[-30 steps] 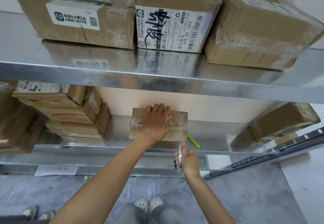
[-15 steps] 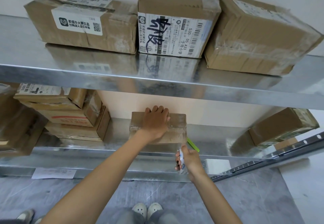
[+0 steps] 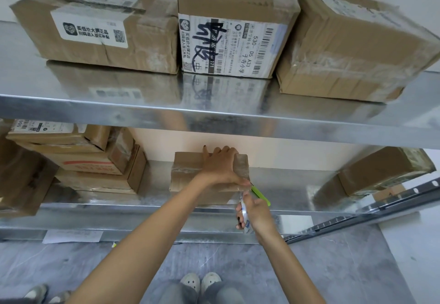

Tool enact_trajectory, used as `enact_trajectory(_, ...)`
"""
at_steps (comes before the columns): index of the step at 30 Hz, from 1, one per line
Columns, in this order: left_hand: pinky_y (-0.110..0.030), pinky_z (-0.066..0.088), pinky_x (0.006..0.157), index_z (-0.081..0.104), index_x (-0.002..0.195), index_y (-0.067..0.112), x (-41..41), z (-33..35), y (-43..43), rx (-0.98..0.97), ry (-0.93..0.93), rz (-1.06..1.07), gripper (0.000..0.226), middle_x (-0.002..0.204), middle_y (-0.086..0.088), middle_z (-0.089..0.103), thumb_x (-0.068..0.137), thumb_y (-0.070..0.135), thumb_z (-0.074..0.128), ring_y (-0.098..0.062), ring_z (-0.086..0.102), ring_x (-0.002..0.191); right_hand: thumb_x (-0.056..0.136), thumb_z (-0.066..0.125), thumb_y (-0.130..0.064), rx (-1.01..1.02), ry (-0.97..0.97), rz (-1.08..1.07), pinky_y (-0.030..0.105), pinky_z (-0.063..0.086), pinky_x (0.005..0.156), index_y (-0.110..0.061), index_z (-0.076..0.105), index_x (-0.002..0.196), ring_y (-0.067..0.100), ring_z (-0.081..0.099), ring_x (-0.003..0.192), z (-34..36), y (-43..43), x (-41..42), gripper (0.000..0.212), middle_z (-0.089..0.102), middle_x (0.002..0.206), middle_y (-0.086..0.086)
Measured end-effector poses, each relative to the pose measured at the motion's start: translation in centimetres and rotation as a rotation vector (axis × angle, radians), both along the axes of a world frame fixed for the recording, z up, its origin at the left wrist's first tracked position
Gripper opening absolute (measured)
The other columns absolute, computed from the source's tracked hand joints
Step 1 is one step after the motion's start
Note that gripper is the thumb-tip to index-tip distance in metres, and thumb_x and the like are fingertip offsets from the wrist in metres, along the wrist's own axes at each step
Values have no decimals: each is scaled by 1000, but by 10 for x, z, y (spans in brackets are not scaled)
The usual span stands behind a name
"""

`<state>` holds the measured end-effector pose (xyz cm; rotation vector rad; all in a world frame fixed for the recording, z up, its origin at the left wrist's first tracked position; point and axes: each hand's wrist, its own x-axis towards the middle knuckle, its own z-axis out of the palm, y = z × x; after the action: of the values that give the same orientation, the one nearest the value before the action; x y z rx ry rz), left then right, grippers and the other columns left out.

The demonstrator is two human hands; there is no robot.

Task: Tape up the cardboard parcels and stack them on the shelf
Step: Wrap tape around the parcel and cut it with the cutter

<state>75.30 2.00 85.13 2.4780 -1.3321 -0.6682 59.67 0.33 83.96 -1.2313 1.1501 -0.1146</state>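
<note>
On lower shelf [image 3: 297,184], L hand [image 3: 220,168] flat on parcel [image 3: 185,175]; R hand [image 3: 256,211] grips tape roll [image 3: 245,215], green tool [image 3: 262,195] beside.

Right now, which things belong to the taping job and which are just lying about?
In the job: small parcel under the left hand; tape roll in the right hand; lower shelf.
Lying about: green tool beside the parcel; paper sheet below the shelf's front edge.
</note>
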Motion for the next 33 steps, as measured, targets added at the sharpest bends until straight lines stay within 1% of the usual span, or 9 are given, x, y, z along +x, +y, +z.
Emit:
enact_trajectory(5,-52,9,113,49,123,28,1,-2,-9,-72,78,119,72,123,8,53,64,60,76,-22,44,122,102,37,-33,-30,-10,4,27,47,41,-2,52,58,16,37,27,-3,-3,4,57,44,36,9)
enact_trajectory(9,-42,23,97,57,107,33,5,-2,-11,-138,69,203,53,108,12,61,65,61,74,-16,51,109,102,37,-34,-26,-18,3,27,47,41,-2,51,57,17,37,27,-4,-4,6,57,43,34,8)
enact_trajectory(14,-35,19,84,66,93,32,0,-8,-15,-287,47,345,28,94,16,66,76,53,70,-10,55,100,102,38,-33,-9,-24,-12,27,46,43,-2,51,57,16,35,27,-5,-5,6,57,42,34,8)
enact_trajectory(17,-34,19,85,70,88,31,-2,-12,-20,-347,28,399,16,94,16,69,81,45,67,-7,56,97,102,37,-34,-8,-21,-9,28,46,44,-2,50,58,17,35,27,-5,-6,7,56,42,36,8)
enact_trajectory(20,-36,23,88,72,81,29,-5,-18,-24,-402,-64,456,20,87,14,71,87,43,60,-7,58,89,102,37,-33,-25,-22,5,30,47,46,-2,50,57,17,36,28,-7,-6,7,56,42,34,7)
enact_trajectory(26,-32,20,78,71,74,23,-7,-23,-28,-371,-187,504,36,69,6,67,95,42,49,-14,57,74,102,36,-34,-23,-30,19,33,48,48,-2,51,57,17,38,28,-7,-6,8,57,43,35,8)
enact_trajectory(28,-34,24,82,69,72,23,-7,-26,-27,-390,-216,476,36,70,7,66,95,42,49,-15,57,75,102,36,-33,-22,-24,23,33,49,49,-2,52,58,17,38,29,-6,-6,8,56,43,36,8)
enact_trajectory(30,-37,28,88,70,77,22,-5,-29,-25,-415,-187,428,33,82,8,67,96,39,50,-15,57,83,101,37,-34,-20,-24,22,33,48,49,-2,51,58,17,38,28,-6,-5,7,56,44,36,8)
enact_trajectory(33,-37,32,96,72,98,15,3,-25,-19,-387,-112,263,27,108,3,62,98,29,49,-18,53,102,102,36,-35,-8,-20,26,31,45,47,-2,51,60,17,38,28,-6,-6,7,55,44,36,8)
